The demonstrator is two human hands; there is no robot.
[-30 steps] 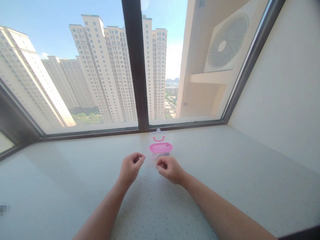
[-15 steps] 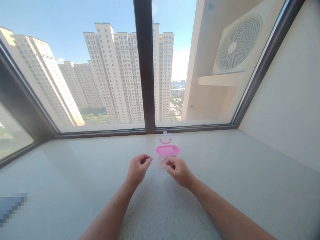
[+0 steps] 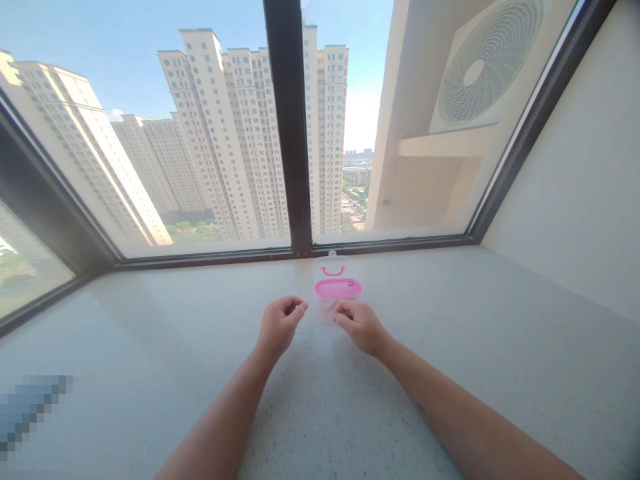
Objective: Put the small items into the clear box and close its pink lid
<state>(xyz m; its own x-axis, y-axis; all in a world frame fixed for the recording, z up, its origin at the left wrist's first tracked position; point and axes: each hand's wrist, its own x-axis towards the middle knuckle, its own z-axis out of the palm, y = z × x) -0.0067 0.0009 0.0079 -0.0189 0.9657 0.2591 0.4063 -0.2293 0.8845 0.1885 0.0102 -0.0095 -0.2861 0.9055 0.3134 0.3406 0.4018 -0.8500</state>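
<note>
A small clear plastic box stands on the sill with its lid [image 3: 333, 263] raised at the back, a pink handle on it. Its pink tray [image 3: 333, 289] carries a small dark ring-like thing [image 3: 351, 284] at the right end. My left hand [image 3: 281, 323] is left of and nearer than the box, thumb and fingertips pinched together. In front of the tray's right part, my right hand [image 3: 361, 325] is pinched as well and hides some of the box's front. Whatever the fingertips hold, if anything, is too small to make out. The two hands are apart, fingertips facing each other.
The pale speckled sill [image 3: 200, 347] runs up to a dark window frame [image 3: 295, 133]. A blurred-out dark flat thing [image 3: 30, 410] lies at the left edge. A white wall [image 3: 575, 187] closes the right side. Tall buildings and an air-conditioner unit [image 3: 487, 63] show outside.
The whole view has shifted slightly, with box and hands sitting a little higher in the picture. Both hands stay pinched, almost unchanged relative to the box.
</note>
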